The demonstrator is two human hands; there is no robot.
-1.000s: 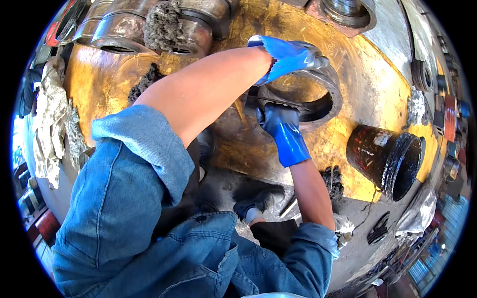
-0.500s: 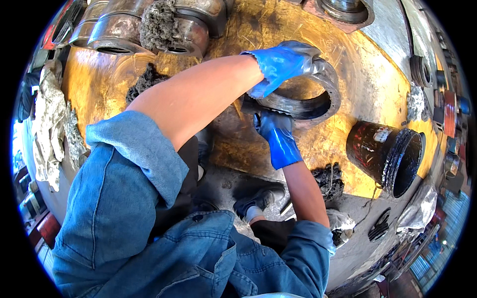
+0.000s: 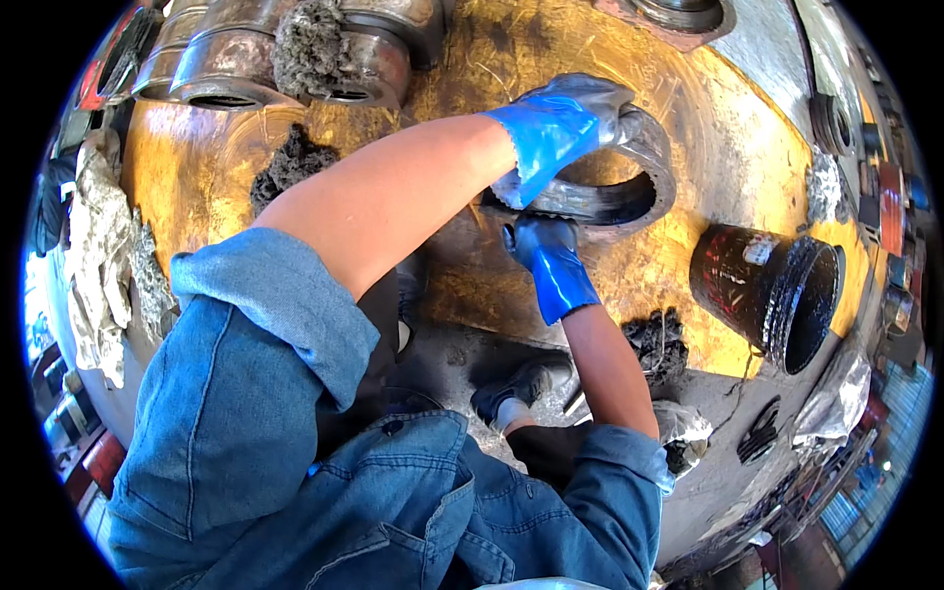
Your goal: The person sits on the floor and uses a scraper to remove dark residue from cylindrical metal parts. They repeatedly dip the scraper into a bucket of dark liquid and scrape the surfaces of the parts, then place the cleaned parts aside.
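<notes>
A heavy, dark grey metal ring (image 3: 661, 167) stands tilted on the yellow work surface, its inner wall black with grease. My left hand (image 3: 562, 126), in a blue rubber glove with a dirty grey palm and fingers, reaches across and is closed over the ring's far left rim; its fingertips are partly hidden. My right hand (image 3: 554, 264), gloved the same way, is at the ring's near lower edge. Its thumb shows at the left, while the other fingers curl against the ring and are mostly hidden beneath the rim.
Large metal cylinders (image 3: 228, 61) stand at the far left, topped by a grey fibre wad (image 3: 307, 49). A dark rag clump (image 3: 293, 167) lies left of my arm. A black bucket (image 3: 737, 280) lies on its side at right. Another metal housing (image 3: 688, 25) sits at the far edge.
The view has shifted slightly, so the bucket and near items appear a little higher. Both hands stay on the ring, which shows little change.
</notes>
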